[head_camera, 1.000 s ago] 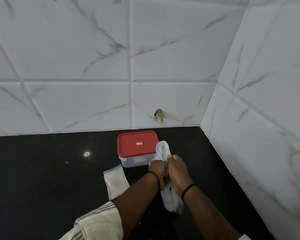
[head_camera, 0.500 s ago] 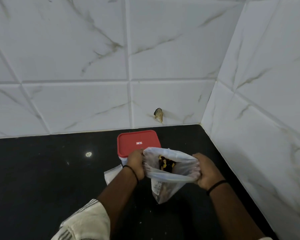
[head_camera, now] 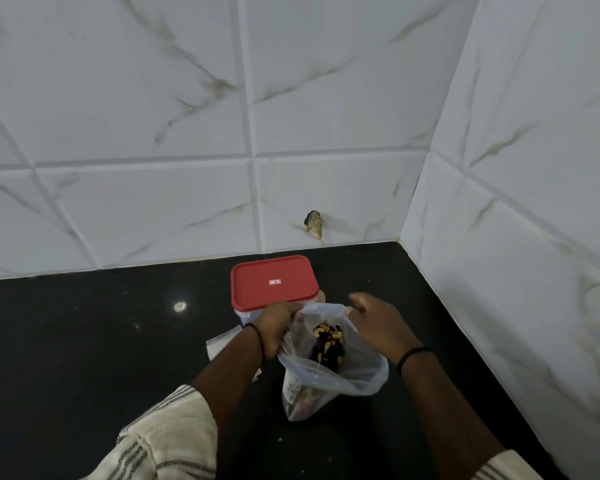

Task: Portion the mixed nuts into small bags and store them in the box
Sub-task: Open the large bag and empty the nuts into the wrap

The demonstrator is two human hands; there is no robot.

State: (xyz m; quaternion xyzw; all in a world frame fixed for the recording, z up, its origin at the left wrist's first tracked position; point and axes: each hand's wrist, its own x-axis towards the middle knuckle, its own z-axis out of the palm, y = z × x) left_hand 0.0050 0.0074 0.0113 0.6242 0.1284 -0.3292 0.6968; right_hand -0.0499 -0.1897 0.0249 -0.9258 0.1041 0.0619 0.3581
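Left hand: your left hand (head_camera: 275, 326) grips the left rim of the clear, crinkled plastic bag (head_camera: 329, 375), fingers curled round the film. That grip keeps the mouth pulled wide so you can see and reach in.
Right hand: your right hand (head_camera: 373, 320) hovers over the bag's right rim with fingers loosely spread and relaxed, holding nothing that shows; whether the palm brushes the film I cannot tell. It looks poised to go into the opening for a portion.
Mixed nuts: the mixed nuts (head_camera: 328, 342), pale cashew-like pieces among dark ones, sit inside the bag, low in its open mouth. The bag's base rests on the black, glossy stone table (head_camera: 84, 341), which takes the weight and leaves you 1 free hand.
Small bags: the flat white small bags (head_camera: 222, 341) lie on the table just left of the big bag, partly under your left wrist, close enough for filling. How many there are I cannot tell.
Box: the clear rectangular plastic box with a red lid (head_camera: 273, 284) stands just behind your hands, near the white marble-patterned wall tiles (head_camera: 153, 202). The lid is on, so it must come off before storing.
Stage: judged from this, portioning has not begun; no small bag looks filled.
Risk: thin film may slump if your left grip loosens, spilling nuts.
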